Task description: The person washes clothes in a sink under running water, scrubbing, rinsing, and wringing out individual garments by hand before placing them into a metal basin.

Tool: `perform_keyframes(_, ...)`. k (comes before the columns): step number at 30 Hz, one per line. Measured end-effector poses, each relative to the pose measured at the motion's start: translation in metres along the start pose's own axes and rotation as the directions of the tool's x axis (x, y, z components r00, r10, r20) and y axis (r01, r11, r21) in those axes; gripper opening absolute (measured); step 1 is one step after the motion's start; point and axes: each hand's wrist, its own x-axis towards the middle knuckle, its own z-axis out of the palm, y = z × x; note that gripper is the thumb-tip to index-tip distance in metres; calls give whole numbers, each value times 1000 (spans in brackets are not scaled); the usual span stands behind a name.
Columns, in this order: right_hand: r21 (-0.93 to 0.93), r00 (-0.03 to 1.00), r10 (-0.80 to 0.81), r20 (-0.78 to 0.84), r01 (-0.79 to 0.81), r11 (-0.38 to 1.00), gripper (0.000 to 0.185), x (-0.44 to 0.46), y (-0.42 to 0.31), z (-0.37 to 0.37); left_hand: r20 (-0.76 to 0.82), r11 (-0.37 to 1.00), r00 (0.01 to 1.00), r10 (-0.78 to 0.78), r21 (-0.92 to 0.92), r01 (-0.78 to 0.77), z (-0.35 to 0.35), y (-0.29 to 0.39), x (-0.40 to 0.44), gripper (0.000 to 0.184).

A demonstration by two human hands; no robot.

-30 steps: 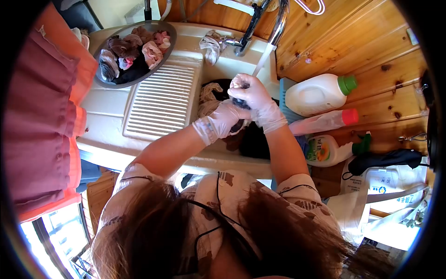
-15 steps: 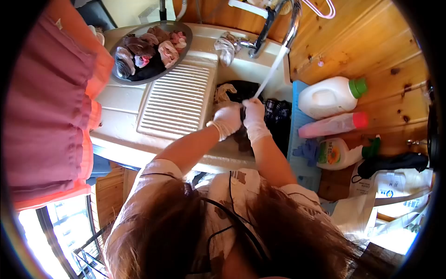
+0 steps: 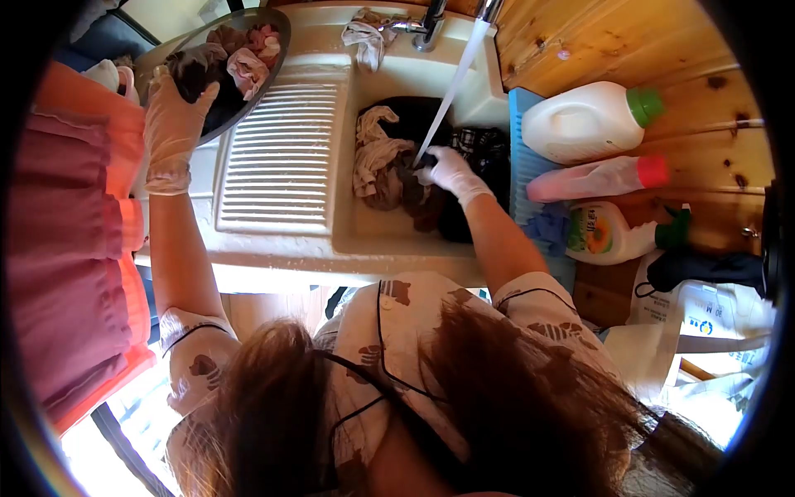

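My left hand (image 3: 175,124), in a thin whitish glove, reaches over the left side of the grey oval basin (image 3: 280,58). Its thumb is spread from the fingers, and dark and grey socks lie at its fingertips. Inside the basin are several balled socks (image 3: 247,70), some pink, some dark. Gloved too, my right hand (image 3: 454,174) is in the sink (image 3: 389,236) beside the running water (image 3: 451,91). Its fingers close on a dark wet cloth (image 3: 426,160), perhaps a sock. Beige and brown wet laundry (image 3: 379,157) lies left of it.
A ribbed washboard (image 3: 277,157) lies between basin and sink. Along the right, a blue ribbed board (image 3: 519,157) borders a white detergent bottle (image 3: 580,124), a red-capped bottle (image 3: 584,178) and a spray bottle (image 3: 609,232). A pale cloth (image 3: 364,41) hangs at the tap (image 3: 426,33).
My left hand has left the sink and moved up-left to the basin, its fingers now spread. My right hand has stayed in the sink by the water. The view has shifted.
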Motion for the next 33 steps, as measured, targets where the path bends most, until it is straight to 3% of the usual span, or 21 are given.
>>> perform_keyframes(2,-454,997,79,26,-58,889,60,-40,-42,12,-18,991,994,106,-85,-108,49,-23,-18,89)
perform_keyframes(4,-647,996,75,39,-32,762,58,-46,-41,35,-1,978,986,165,-132,-164,58,-25,-25,90)
perform_keyframes(5,-606,998,47,47,-9,795,41,-36,-29,42,32,977,985,170,-140,-164,52,-18,-27,90)
perform_keyframes(8,-488,992,75,103,-15,873,28,-2,1,47,24,967,995,92,-239,-84,37,-6,-33,73)
perform_keyframes(9,-215,982,187,34,-176,961,22,-19,-27,20,15,969,999,52,-243,-47,26,1,-35,69)
perform_keyframes(10,-191,992,128,14,-123,974,23,-16,-25,16,7,969,1000,11,-248,-9,19,8,-38,65)
perform_keyframes(11,-170,998,69,-5,-69,983,23,-10,-20,11,-162,986,985,63,-144,-87,18,13,-42,53)
perform_keyframes(13,-49,998,-26,-49,23,999,22,-13,-20,-6,-262,966,958,114,-195,-168,11,23,-45,48)
perform_keyframes(15,146,998,-4,-60,12,989,15,-20,-38,-31,-359,941,922,144,-239,-240,7,41,-47,35)
perform_keyframes(17,308,998,-60,-24,65,949,7,-32,-57,-61,-391,896,908,149,-335,-291,10,60,-51,30)
perform_keyframes(19,464,983,-166,-74,181,867,16,-34,-60,-74,-403,776,899,169,-508,-374,17,83,-56,24)
perform_keyframes(20,403,991,-116,-69,135,905,15,-57,-90,-97,-225,761,969,103,-610,-223,31,97,-71,24)
perform_keyframes(21,499,990,-129,-59,141,855,14,-53,-86,-99,-102,663,987,124,-732,-159,43,114,-82,24)
perform_keyframes(23,656,988,-153,-35,138,742,12,-54,-87,-107,173,551,916,361,-832,-60,55,148,-97,32)
perform_keyframes(24,715,986,-165,-22,131,687,11,-62,-97,-118,161,466,867,472,-880,-91,79,159,-103,44)
perform_keyframes(25,769,984,-179,-10,122,628,10,-67,-103,-125,192,511,820,540,-849,-137,81,174,-103,52)
perform_keyframes(26,800,973,-221,-61,181,572,10,-65,-102,-126,190,405,803,565,-912,-70,101,184,-106,54)
perform_keyframes(28,844,940,-294,-174,296,448,11,-61,-100,-128,335,220,701,630,-942,253,128,201,-105,46)
perform_keyframes(31,905,955,-174,-239,284,316,11,-57,-93,-131,561,120,630,537,-790,601,119,203,-90,36)
perform_keyframes(32,919,955,-124,-270,294,261,11,-55,-88,-131,537,177,679,501,-831,527,111,202,-88,27)
perform_keyframes(33,936,955,-102,-279,295,193,9,-57,-88,-134,580,33,652,488,-759,651,115,203,-88,24)
